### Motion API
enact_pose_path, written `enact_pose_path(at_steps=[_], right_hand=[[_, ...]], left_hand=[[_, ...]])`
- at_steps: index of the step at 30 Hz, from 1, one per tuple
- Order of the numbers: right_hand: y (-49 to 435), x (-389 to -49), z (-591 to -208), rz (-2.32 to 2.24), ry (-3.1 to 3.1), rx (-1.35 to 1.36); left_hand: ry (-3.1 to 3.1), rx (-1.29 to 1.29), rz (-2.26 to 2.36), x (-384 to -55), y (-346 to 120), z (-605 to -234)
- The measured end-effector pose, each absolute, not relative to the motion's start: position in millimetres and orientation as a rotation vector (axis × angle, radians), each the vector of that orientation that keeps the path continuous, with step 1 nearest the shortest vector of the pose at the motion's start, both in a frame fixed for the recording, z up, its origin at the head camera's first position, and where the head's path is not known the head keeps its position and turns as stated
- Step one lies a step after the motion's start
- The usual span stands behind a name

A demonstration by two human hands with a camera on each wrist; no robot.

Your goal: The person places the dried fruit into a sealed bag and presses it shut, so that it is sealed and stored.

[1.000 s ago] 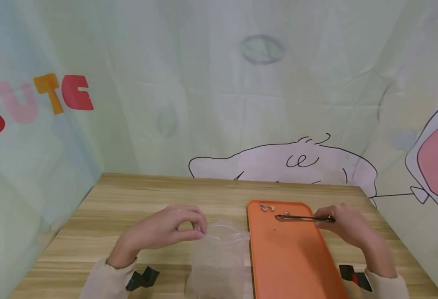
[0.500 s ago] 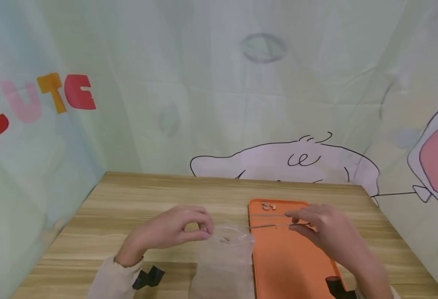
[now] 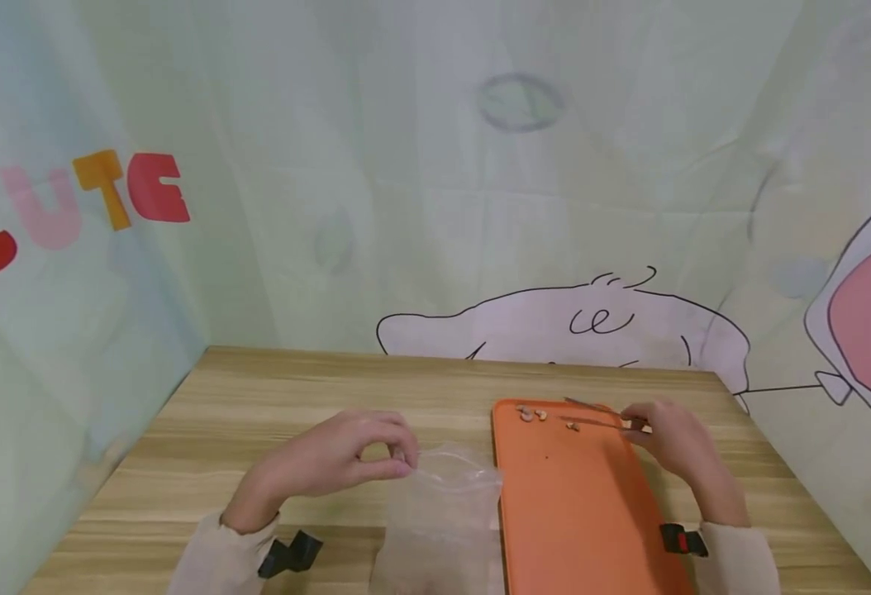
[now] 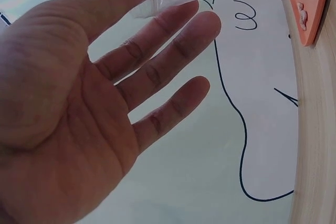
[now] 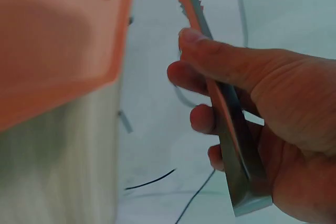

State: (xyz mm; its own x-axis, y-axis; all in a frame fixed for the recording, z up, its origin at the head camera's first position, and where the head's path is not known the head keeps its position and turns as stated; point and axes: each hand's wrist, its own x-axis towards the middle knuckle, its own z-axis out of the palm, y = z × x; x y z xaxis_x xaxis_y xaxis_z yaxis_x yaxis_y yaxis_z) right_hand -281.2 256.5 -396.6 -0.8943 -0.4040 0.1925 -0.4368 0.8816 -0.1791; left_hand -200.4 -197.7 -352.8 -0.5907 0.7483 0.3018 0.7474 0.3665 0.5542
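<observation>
In the head view my left hand (image 3: 339, 454) pinches the top edge of a clear plastic bag (image 3: 443, 529) between thumb and index finger. Its other three fingers extend loosely in the left wrist view. The bag hangs beside an orange tray (image 3: 577, 521). My right hand (image 3: 677, 438) holds metal tongs (image 5: 239, 156) with serrated tips, the two arms spread apart over the tray's far right corner. Small curved nuts that look like cashews (image 3: 527, 415) lie in the far left corner. Another nut (image 3: 573, 426) lies just below the tong tips.
A wooden table (image 3: 309, 388) carries the tray and bag. Behind it hangs a printed cloth backdrop (image 3: 421, 207) with cartoon shapes and letters. Black straps with small devices (image 3: 290, 554) sit at both wrists.
The tongs went from the tray left to the bag's mouth, where a small dark piece showed, and came back over the tray with arms spread. My left hand kept its pinch on the bag.
</observation>
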Motion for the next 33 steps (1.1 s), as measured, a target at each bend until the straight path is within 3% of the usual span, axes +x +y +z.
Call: enact_pose_path(at_steps=[10, 18, 23, 27, 33], right_hand=[[271, -288, -415, 0.277, -2.976, 0.615], [236, -260, -367, 0.320, -2.740, 0.645], [206, -228, -338, 0.382, -2.381, 0.888], [184, -209, -327, 0.390, -2.139, 1.091], [173, -201, -326, 0.359, -2.093, 1.067]], left_hand=[[2.586, 1.430, 1.075, -201, -200, -354], [2.588, 1.433, 1.068, -202, -201, -352], [2.584, 1.409, 1.054, -202, -199, -352], [2.583, 1.414, 1.049, -202, -198, -352], [2.573, 1.429, 1.055, -201, -202, -351]])
